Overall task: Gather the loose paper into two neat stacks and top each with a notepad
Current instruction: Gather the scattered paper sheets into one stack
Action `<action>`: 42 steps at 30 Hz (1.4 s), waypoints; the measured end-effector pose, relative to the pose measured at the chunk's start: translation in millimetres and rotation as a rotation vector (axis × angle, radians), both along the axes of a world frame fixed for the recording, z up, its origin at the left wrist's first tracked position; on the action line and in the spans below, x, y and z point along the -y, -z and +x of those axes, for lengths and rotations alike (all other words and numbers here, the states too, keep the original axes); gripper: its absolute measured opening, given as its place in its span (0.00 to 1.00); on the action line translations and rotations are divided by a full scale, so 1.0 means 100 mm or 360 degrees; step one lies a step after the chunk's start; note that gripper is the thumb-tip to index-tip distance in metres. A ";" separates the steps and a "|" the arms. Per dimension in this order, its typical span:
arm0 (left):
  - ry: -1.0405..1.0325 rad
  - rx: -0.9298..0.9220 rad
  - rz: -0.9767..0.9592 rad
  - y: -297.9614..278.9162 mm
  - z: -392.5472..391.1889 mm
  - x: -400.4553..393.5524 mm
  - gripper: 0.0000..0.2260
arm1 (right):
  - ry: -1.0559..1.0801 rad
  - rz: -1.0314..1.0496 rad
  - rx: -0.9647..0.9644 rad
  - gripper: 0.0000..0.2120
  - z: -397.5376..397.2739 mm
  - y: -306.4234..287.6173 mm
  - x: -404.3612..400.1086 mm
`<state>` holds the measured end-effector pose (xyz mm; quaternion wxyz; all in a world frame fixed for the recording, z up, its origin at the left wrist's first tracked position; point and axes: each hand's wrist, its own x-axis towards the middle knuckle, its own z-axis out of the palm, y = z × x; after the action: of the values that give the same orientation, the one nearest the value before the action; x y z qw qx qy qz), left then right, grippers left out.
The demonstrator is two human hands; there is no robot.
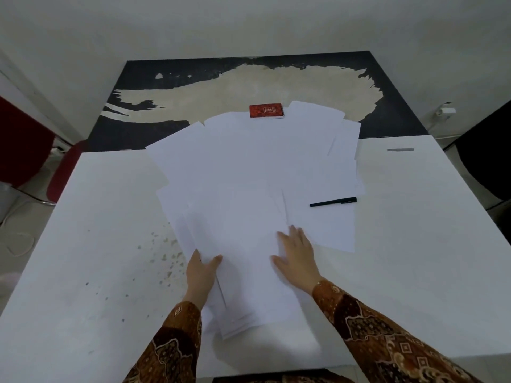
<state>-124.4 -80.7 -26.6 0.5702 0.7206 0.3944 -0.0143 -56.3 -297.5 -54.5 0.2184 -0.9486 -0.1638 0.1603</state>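
Loose white paper lies fanned across the middle of the white table, many sheets overlapping. A thicker bundle of sheets sits near the front edge. My left hand grips that bundle's left edge, thumb on top. My right hand lies flat on the sheets with its fingers spread. A red notepad rests at the far end, partly on the sheets. I see only one notepad.
A black pen lies on a sheet to the right. Behind the white table is a dark tabletop with a worn pale patch. A red chair stands at left, a dark shape at right.
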 end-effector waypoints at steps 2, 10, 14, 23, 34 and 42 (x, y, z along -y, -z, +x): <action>-0.0016 0.0004 -0.0073 0.00 -0.01 -0.03 0.18 | 0.0097 0.0100 -0.0157 0.31 0.01 -0.02 0.02; 0.0114 0.0204 -0.0241 0.06 -0.06 -0.18 0.30 | 0.0691 0.0953 -0.0515 0.36 0.32 -0.28 -0.01; 0.0173 0.0514 -0.0235 -0.56 -0.14 -0.02 0.18 | 0.0684 0.1255 -0.0739 0.35 0.57 -0.52 0.02; 0.0133 0.0834 -0.0228 -0.89 -0.05 0.00 0.15 | 0.0428 0.1731 -0.0341 0.15 0.43 -1.46 0.09; 0.0009 0.1248 0.0102 -1.33 0.04 0.18 0.18 | 0.0477 0.1674 -0.0101 0.25 0.07 -1.48 0.10; -0.0032 0.1504 0.0463 -1.64 0.03 0.27 0.15 | 0.0419 0.1837 0.0141 0.26 -0.05 -1.72 0.08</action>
<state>-121.3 -107.4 137.5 0.5801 0.7166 0.0975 0.3748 -61.6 -305.2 117.7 0.7099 -0.6946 -0.1146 -0.0230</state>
